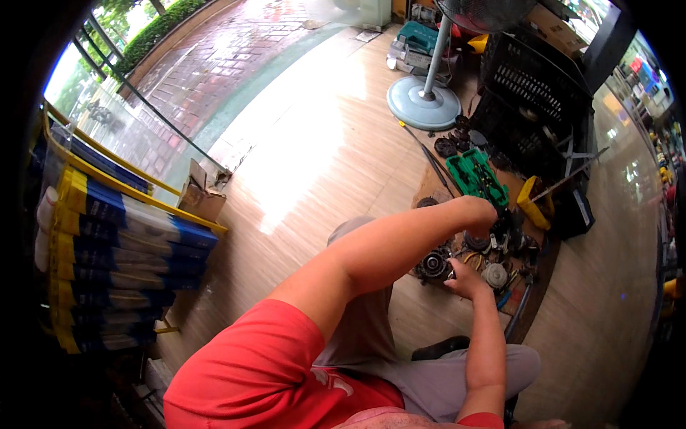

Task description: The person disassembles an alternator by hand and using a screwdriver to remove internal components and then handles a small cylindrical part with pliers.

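My left arm stretches across to the parts on a worn board (509, 304); my left hand (477, 213) is bent down beside a green tool case (477, 175), its fingers hidden behind the hand. My right hand (464, 280) is below it, curled on a small dark item I cannot make out, beside a round black-and-metal assembly (434, 264). A pale round part (495, 274), coiled cables and assorted dark parts lie about my hands. A yellow object (536, 204) sits to the right of the case.
Black crates (529, 82) stand at the upper right, beside a fan's round base (423, 102). A yellow rack (121, 229) of long packages and a cardboard box (204, 196) are at left, near a doorway onto wet paving (200, 57).
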Tool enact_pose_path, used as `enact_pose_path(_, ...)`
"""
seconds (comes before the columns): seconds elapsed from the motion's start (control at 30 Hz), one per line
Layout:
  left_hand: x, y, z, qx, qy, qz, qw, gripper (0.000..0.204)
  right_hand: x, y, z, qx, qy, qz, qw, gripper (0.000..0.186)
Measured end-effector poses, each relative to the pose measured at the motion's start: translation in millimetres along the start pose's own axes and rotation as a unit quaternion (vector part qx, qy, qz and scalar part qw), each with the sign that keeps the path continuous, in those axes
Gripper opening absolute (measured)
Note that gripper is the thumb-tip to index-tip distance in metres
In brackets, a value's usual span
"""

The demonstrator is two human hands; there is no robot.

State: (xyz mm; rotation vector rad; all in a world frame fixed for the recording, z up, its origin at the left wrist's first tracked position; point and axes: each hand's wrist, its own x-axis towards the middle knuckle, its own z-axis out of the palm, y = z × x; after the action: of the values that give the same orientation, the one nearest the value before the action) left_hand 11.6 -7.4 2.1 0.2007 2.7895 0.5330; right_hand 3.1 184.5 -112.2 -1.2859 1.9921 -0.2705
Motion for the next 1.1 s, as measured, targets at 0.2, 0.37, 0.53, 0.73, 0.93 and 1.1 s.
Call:
enact_pose_path(0.2,3,-3,1,0.001,-0.01,0.001,1.0,0.037,-1,-6,-2,-0.053,0.035,-0.042,0.997,0.04)
enact_pose_path(0.37,3,-6,4,0.004,0.0,0.012,1.0,0.037,4,-22,2,-0.084,0.071,0.016,0.994,0.039)
enact_pose_path(0.53,-1,-9,4,-0.009,0.008,0.004,1.0,0.037,12,-23,16,-0.13,0.207,-0.008,0.97,0.039)
enact_pose_path(0.73,-5,-11,1,-0.007,0.006,0.0,1.0,0.037,21,-14,27,-0.108,0.286,0.013,0.952,0.039)
enact_pose_path(0.93,3,-10,6,0.001,0.013,0.018,1.0,0.038,35,12,30,0.14,0.303,0.091,0.938,0.034)
enact_pose_path(1.1,5,-8,8,-0.006,0.001,0.005,1.0,0.038,25,10,34,0.673,0.167,0.174,0.699,0.026)
